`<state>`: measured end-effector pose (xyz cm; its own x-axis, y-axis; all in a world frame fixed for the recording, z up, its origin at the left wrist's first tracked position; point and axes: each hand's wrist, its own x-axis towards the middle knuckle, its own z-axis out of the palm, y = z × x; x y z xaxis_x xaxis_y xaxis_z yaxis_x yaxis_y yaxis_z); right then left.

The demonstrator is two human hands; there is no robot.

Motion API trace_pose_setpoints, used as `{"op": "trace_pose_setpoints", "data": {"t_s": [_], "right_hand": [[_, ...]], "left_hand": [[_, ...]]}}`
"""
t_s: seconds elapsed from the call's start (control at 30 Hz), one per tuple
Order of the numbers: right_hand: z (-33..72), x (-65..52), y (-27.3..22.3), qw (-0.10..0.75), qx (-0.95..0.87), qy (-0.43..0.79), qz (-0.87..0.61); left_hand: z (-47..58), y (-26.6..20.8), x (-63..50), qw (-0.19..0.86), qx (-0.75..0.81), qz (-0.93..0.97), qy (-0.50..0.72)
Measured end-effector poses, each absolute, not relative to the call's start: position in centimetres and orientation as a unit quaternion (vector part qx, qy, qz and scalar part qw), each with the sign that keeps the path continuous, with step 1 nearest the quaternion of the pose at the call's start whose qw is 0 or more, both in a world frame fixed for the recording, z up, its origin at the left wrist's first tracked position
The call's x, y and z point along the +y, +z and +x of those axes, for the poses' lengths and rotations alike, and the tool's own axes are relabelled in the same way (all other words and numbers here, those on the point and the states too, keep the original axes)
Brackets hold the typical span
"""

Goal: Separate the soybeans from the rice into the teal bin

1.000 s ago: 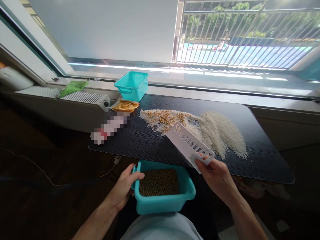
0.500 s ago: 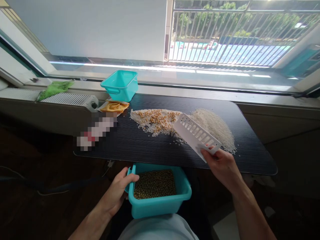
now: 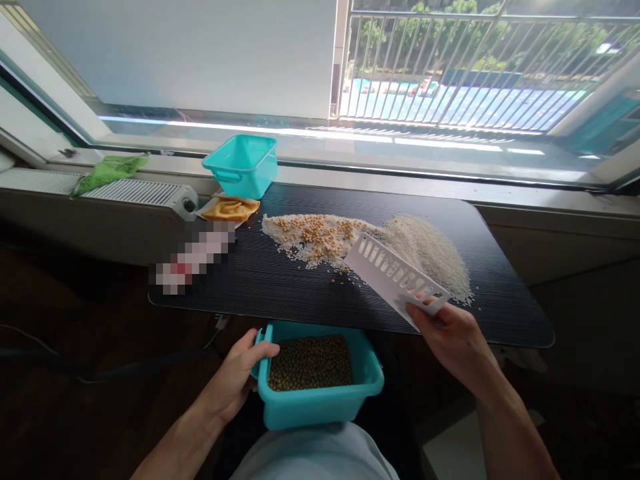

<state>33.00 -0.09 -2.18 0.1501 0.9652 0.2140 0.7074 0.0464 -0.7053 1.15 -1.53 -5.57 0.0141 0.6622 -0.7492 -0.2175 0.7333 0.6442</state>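
My left hand (image 3: 244,371) grips the left handle of a turquoise plastic tub (image 3: 320,408), held below the table's front edge against my body. Small round brownish-green peas or beans (image 3: 313,362) cover its bottom. My right hand (image 3: 453,337) is closed on the near end of a white slotted plastic piece (image 3: 383,280), which slants over the table with its far end by the grain. Left of that end lies white rice mixed with yellow peas (image 3: 320,233). Behind and to the right is a larger heap of plain white rice (image 3: 425,250).
A second turquoise tub (image 3: 245,175) stands at the back left of the dark table (image 3: 280,290). Before it lies an orange-yellow cloth-like item (image 3: 230,209), near a pixelated object (image 3: 193,260). A green cloth (image 3: 113,173) rests on the radiator (image 3: 145,193). A window runs behind.
My right hand has drawn the slotted piece slightly right and toward me. A few peas and grains now lie loose beside its far end. The left hand keeps its grip on the tub.
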Motion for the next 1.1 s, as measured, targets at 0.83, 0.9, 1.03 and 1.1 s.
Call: {"op": "trace_pose_setpoints", "data": {"t_s": [0.83, 0.9, 1.03, 1.1], "right_hand": [[33.2, -1.1, -2.4, 0.347, -0.671, 0.163, -0.634], [33.1, -1.2, -2.2, 0.342, -0.674, 0.177, -0.631], [32.7, -1.5, -1.2, 0.344, -0.675, 0.206, -0.620], [32.3, -1.5, -0.9, 0.341, -0.677, 0.219, -0.615]], "left_hand": [[0.9, -6.0, -1.5, 0.694, 0.613, 0.193, 0.324], [0.9, -5.9, -1.5, 0.693, 0.615, 0.190, 0.325], [0.9, -5.6, -1.5, 0.695, 0.610, 0.194, 0.327], [0.8, -5.5, -1.5, 0.696, 0.609, 0.194, 0.326]]}}
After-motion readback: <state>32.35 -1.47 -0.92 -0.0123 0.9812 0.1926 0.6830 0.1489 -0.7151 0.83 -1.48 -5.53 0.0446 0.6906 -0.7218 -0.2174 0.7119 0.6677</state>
